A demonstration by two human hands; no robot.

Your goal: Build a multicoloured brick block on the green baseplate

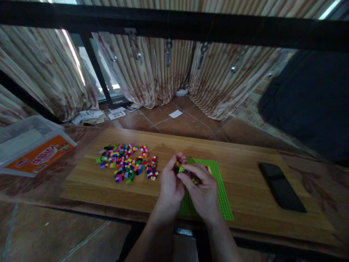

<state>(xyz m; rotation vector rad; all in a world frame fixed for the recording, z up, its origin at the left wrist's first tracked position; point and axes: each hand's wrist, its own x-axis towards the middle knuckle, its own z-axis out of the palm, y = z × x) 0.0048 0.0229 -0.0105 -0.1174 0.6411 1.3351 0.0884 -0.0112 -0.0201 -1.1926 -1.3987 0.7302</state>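
My left hand (171, 182) is cupped with its fingers curled around a few small toy building bricks (181, 169), among them a light green and a yellowish one. From the right, my right hand (203, 187) reaches over them, its thumb and forefinger closed at the light green brick. Both hands are over a green studded baseplate (223, 196), which they partly cover. Some white, red and yellow bricks (208, 169) show on the plate behind my right hand. Left of my hands lies a spread pile of many-coloured bricks (131, 160).
The wooden board (89, 182) carries the pile, the plate and a black phone (282, 187) at right. At far left stands a clear plastic box (35, 145) with an orange label. Striped curtains (152, 72) hang behind; a dark bulky shape (311, 102) fills the right.
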